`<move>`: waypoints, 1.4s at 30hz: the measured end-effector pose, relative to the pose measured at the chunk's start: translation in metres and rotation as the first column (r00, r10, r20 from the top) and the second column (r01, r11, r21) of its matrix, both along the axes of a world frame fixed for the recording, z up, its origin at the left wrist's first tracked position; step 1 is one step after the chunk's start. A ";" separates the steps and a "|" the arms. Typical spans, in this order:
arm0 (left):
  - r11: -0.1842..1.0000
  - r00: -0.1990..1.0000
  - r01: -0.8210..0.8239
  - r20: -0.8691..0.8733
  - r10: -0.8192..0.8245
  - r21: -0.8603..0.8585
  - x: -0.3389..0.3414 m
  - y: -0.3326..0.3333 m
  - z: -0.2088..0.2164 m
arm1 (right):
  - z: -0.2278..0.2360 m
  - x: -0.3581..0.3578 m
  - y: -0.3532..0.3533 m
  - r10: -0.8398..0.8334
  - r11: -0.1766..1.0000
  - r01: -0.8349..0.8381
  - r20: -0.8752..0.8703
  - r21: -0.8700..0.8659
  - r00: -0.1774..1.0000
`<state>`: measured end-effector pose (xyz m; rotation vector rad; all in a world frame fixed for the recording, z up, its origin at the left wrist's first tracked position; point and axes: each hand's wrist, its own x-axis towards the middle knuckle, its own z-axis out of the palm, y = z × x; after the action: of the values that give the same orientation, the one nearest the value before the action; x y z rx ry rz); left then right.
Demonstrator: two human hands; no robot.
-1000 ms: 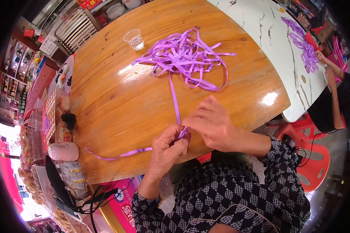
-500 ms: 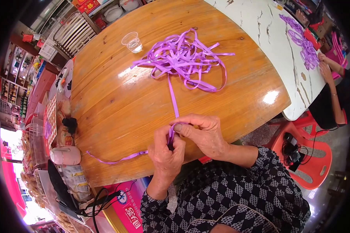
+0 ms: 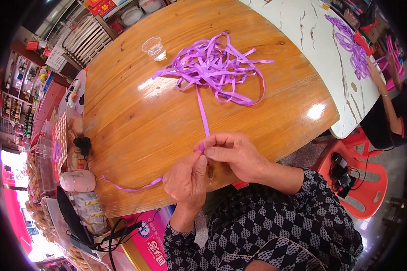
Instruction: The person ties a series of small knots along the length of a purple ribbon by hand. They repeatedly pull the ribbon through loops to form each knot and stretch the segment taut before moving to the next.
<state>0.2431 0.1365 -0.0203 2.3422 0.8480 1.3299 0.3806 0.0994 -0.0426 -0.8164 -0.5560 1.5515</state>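
Near the front edge of the wooden table, my left hand [image 3: 184,178] and my right hand [image 3: 234,153] meet, pinching a narrow purple ribbon [image 3: 203,113] between their fingertips. From my fingers the ribbon runs up to a tangled heap of purple ribbon [image 3: 212,63] in the middle of the table. Another stretch, the ribbon's tail [image 3: 138,189], comes out at the left of my left hand and lies on the wood. Just what my fingertips do to the ribbon is partly hidden by the fingers.
A clear plastic cup [image 3: 154,49] with liquid stands left of the heap. A pink mug-like container [image 3: 78,180] sits at the table's left edge. Across the white marbled table [image 3: 303,27], another person's hand [image 3: 376,74] touches more purple ribbon. A red plastic stool [image 3: 368,185] holds black cables.
My left hand has turned and shifted slightly left, covering the darker piece on the ribbon's tail. The ribbon loop at my fingertips is no longer visible. The other person's hands have moved apart.
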 end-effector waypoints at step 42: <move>0.336 0.891 0.404 0.449 0.064 -0.851 0.002 0.005 0.004 | 0.000 0.018 -0.009 -0.214 0.946 0.070 0.444 0.317 0.870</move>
<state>0.2452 0.1416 -0.0165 1.0999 0.8396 0.7847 0.3982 0.0902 -0.0426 -0.9880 -1.0334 1.0909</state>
